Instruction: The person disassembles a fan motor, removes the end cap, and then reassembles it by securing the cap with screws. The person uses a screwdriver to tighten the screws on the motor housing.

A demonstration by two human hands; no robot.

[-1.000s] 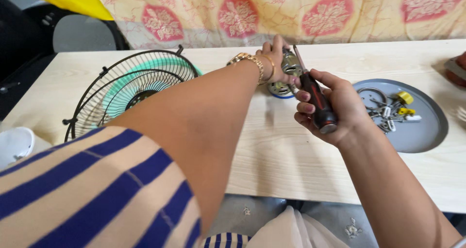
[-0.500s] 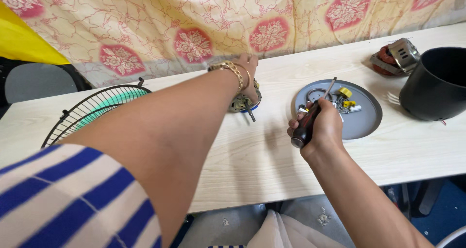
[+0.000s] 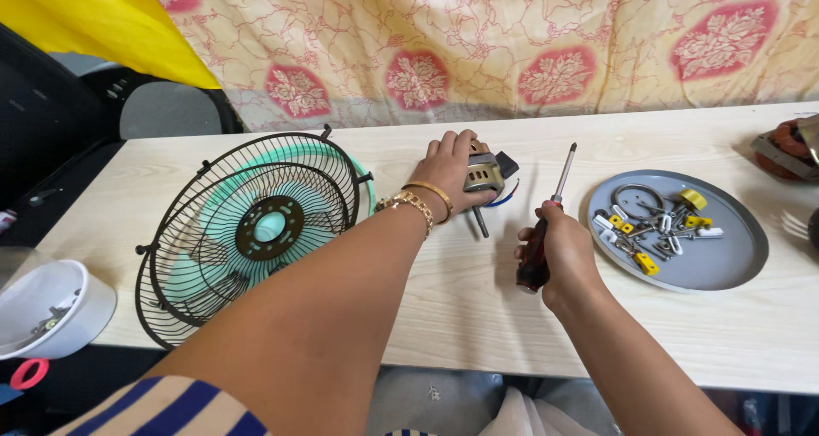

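My left hand rests on a small grey fan motor lying on the light wooden table, its shaft pointing toward me. My right hand grips a screwdriver by its black and red handle, the metal shaft angled up and away, its tip clear of the motor. Gold bangles circle my left wrist. A black wire fan guard with green blades inside lies to the left of my left arm.
A round grey tray right of my right hand holds several screws, yellow clips and a metal ring. A white bowl sits at the table's left edge. A red-brown part lies far right. A patterned cloth hangs behind.
The view has swung left and down. My right hand with the screwdriver has drawn back from the tray toward the table's middle. My left hand stays on the motor.
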